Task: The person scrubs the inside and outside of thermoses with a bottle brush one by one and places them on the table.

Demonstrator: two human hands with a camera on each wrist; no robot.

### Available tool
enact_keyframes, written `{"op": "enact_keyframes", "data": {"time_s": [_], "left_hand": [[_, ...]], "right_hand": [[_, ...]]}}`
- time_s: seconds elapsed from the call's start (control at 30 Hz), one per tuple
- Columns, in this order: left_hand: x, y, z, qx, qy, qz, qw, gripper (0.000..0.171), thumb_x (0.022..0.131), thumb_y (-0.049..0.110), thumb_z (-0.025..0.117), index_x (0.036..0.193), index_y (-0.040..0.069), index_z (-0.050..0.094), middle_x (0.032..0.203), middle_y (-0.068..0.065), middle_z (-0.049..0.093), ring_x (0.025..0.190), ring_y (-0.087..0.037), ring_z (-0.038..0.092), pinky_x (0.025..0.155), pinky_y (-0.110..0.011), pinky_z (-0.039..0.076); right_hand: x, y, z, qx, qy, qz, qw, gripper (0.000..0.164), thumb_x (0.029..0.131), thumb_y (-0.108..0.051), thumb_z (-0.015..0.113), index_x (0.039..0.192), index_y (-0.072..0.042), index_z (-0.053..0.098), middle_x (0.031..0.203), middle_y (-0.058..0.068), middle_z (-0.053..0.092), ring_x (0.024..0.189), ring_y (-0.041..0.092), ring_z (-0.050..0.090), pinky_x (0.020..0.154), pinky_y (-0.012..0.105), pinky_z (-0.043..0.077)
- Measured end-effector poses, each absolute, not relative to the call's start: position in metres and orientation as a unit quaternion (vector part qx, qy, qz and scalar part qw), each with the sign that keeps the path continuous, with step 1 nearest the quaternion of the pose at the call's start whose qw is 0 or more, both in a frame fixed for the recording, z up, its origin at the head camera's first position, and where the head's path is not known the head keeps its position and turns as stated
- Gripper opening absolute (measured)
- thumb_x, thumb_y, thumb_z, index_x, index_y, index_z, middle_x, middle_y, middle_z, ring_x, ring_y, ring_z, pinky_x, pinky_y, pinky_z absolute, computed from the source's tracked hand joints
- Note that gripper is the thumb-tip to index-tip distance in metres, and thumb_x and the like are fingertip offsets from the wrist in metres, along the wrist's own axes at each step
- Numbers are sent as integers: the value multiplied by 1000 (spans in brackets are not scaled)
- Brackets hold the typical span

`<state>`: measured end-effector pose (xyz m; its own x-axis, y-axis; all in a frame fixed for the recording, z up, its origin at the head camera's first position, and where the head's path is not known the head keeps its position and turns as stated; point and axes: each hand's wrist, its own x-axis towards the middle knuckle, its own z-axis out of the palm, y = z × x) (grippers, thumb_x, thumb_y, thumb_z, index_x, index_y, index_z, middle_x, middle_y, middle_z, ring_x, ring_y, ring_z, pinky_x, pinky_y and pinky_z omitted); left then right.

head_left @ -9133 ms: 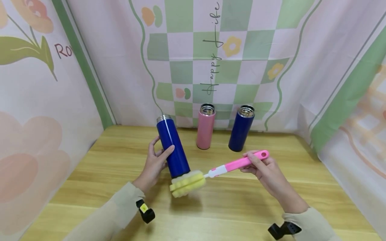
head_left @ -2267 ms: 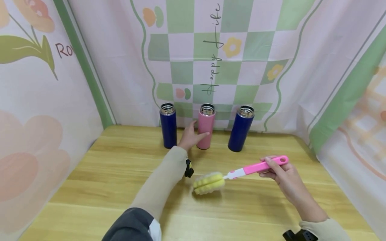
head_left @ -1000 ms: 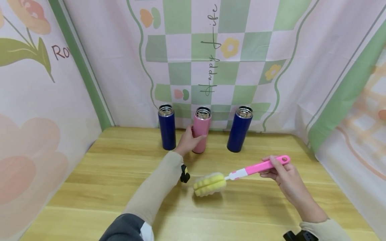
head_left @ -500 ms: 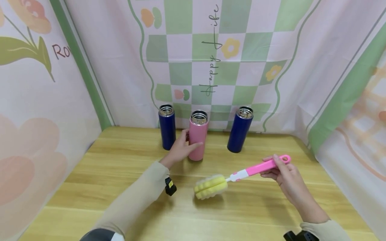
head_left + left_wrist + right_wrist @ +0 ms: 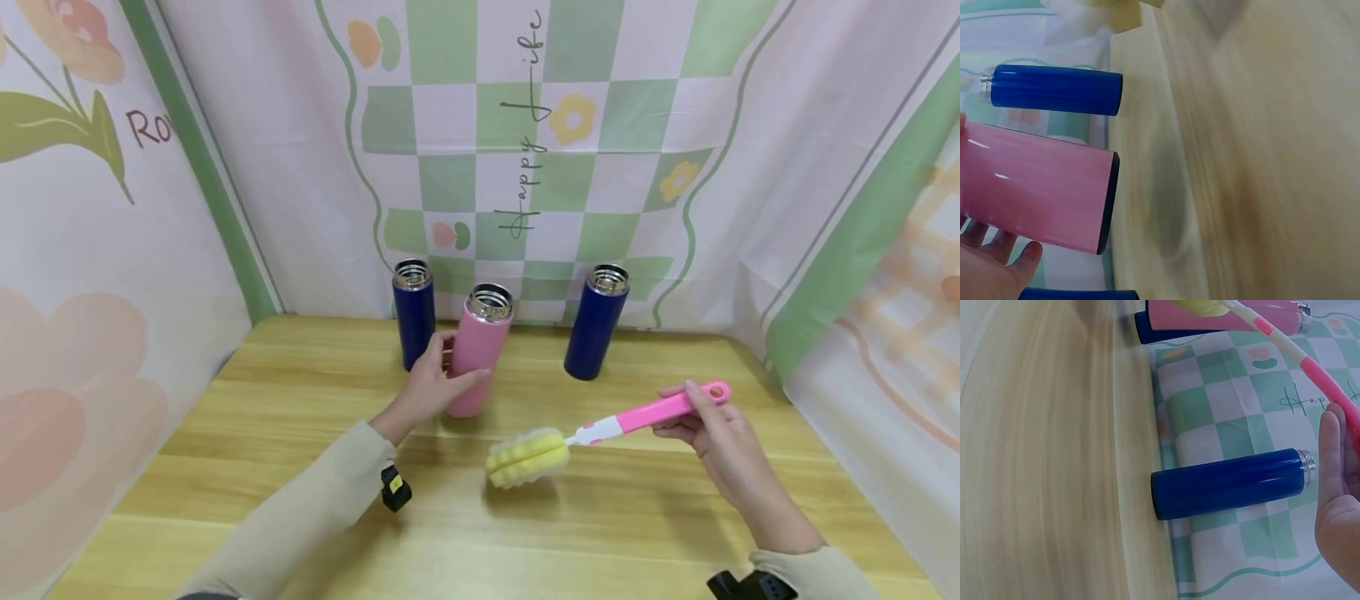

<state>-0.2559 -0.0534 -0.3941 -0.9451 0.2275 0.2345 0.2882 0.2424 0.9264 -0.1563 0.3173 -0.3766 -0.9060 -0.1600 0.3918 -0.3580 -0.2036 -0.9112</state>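
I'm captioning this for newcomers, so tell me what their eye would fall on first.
Probably the pink metal-necked bottle, held tilted in the left hand near the middle of the head view. Next would likely come the pink-handled bottle brush in the right hand, its yellow sponge head right of that bottle. Farther back, two dark blue bottles stand uncapped before the checkered backdrop.

Left wrist view: pink bottle (image 5: 1035,187) cut off, brush head (image 5: 1110,14) blurred
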Motion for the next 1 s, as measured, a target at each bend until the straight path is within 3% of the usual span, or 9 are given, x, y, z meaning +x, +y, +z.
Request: {"op": "enact_keyframes", "data": {"time_s": [0.23,0.5,1.0], "left_hand": [[-252,-67,-400,-163,-779,-604,41,65,81,30,86,132,15,47,124,-8,58,112,-29,60,93,-44,51],[-246,-81,-406,-188,-792,-579,43,60,78,27,88,126,18,54,119,-2,62,107,-21,60,91,-45,51],[-236,-103,-413,-229,-836,-494,61,65,74,34,90,130,23,60,121,3,63,105,-18,61,88,-45,51]], "right_hand": [[-157,320,-373,202,-622,753,68,38,110,-13,34,110,-1,70,99,12,71,86,20,72,80,30,56],[-156,324,-372,188,-584,786,80,38,110,-14,35,112,3,69,100,14,72,89,21,72,80,31,56],[-164,334,-365,164,-482,854,107,38,110,-17,38,103,6,67,93,19,72,81,26,72,72,33,59]]}}
